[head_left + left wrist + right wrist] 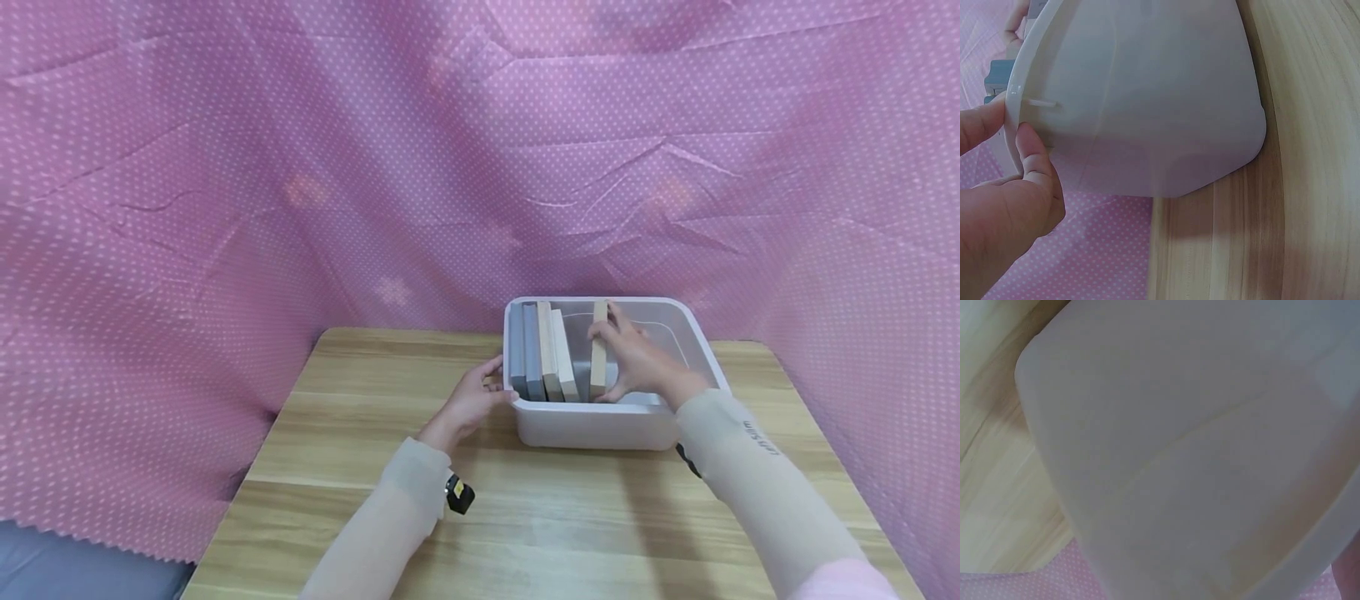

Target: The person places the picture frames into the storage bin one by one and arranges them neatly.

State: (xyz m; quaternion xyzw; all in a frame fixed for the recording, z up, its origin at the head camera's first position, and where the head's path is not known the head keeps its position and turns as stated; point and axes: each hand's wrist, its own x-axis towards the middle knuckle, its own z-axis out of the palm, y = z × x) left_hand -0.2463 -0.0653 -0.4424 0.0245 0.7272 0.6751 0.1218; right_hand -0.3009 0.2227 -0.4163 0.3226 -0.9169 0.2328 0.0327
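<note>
A white plastic bin (600,427) stands on the table. My left hand (474,402) pinches the bin's left front corner. In the left wrist view, that hand (1013,197) has its thumb and a finger on either side of the rim. Inside the bin, my right hand (637,358) grips a slim beige book (598,354) upright between its thumb and fingers. To its left, two grey-blue books (530,342), a tan book (547,350) and a cream book (564,358) stand in a row, the cream one leaning. The right wrist view shows mostly the bin's wall (1147,425).
The wood-grain table (360,400) extends to both sides and in front of the bin. A pink dotted cloth (450,167) hangs behind it and at both sides. A small black device (459,493) sits on the left wrist.
</note>
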